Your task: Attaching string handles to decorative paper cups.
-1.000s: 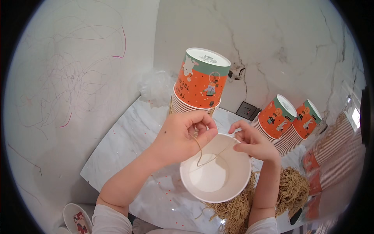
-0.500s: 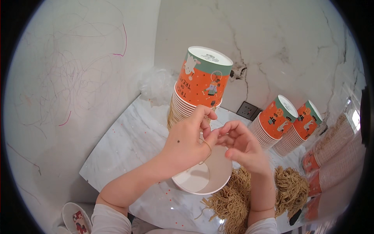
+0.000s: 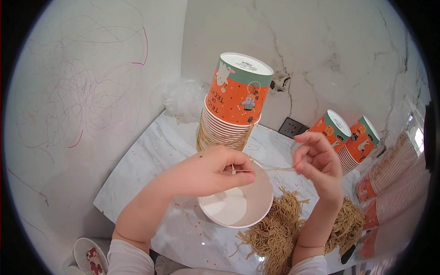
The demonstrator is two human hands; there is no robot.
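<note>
Between my two hands a thin tan string (image 3: 280, 169) is stretched, roughly level. My left hand (image 3: 215, 172) pinches one end of it, thumb against curled fingers. The other end is in the fingertips of my right hand (image 3: 320, 162). Below them an open paper bucket (image 3: 260, 206) stands upright on the marble-look table, its pale inside showing. A loose heap of tan strings (image 3: 277, 229) lies beside the bucket, by my right forearm. Behind my left hand rises a tall stack of upturned orange and green paper buckets (image 3: 238, 98), with tan strings around its lower part.
Two shorter bucket stacks (image 3: 362, 144) stand at the back right near a black wall socket (image 3: 292, 127). Clear-wrapped stacks (image 3: 394, 174) line the right edge. More strings (image 3: 347, 224) lie beyond my right forearm. A crumpled clear bag (image 3: 185, 98) sits in the back corner.
My hands have moved apart, the right one going right, and the string is now drawn out between them. The left hand has turned flatter and dropped slightly.
</note>
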